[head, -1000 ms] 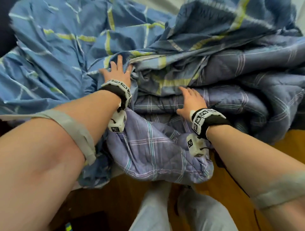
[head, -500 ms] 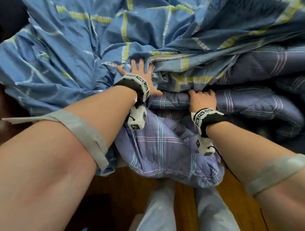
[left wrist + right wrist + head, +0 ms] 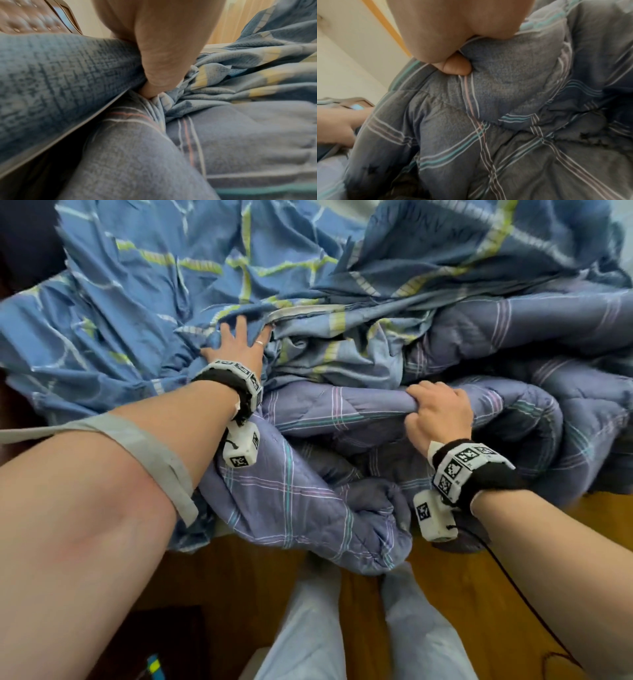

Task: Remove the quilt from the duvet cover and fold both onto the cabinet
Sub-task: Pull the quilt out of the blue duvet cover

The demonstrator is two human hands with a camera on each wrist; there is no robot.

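Rightward now, right hand (image 3: 440,414) grips quilt (image 3: 308,508); left hand (image 3: 239,344) presses flat on duvet cover (image 3: 137,302) (thumb (image 3: 154,86) seen only wrist-side).

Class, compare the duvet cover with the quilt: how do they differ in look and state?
The duvet cover is thin, brighter blue with yellow-green stripes; the quilt is padded, stitched, greyish purple with fine teal and pink lines. The left hand presses the duvet cover with spread fingers; the right hand grips a quilt fold. Both are crumpled and plaid.
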